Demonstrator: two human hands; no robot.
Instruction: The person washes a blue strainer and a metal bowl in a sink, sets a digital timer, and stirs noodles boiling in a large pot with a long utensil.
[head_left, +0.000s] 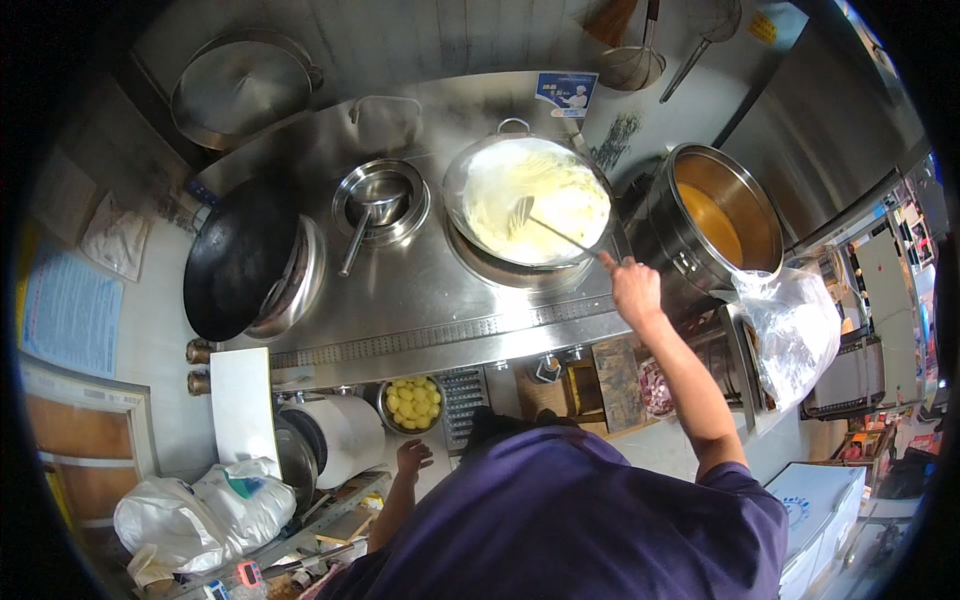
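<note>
My right hand (635, 291) grips the end of a long-handled metal ladle or spatula (559, 232). Its head rests among pale yellow, noodle-like strands (551, 172) in a two-handled wok (454, 184). Pale, cloudy liquid or steam whitens much of the wok's contents, so what lies beneath is hard to see. The wok sits on the right burner of a stainless steel range (390, 292). Low in front of my body hangs my left hand (415, 457), empty, with its fingers loosely apart. Near it, below the range edge, stands a metal bowl (381, 409) of peeled potatoes (410, 403).
A dark empty wok (236, 262) leans on the left burner. Between the burners, a saucepan (377, 196) sits in a metal ring. A tall stockpot (686, 240) of brownish liquid stands at the right, beside a clear plastic bag (799, 330). White bags (217, 510) lie lower left.
</note>
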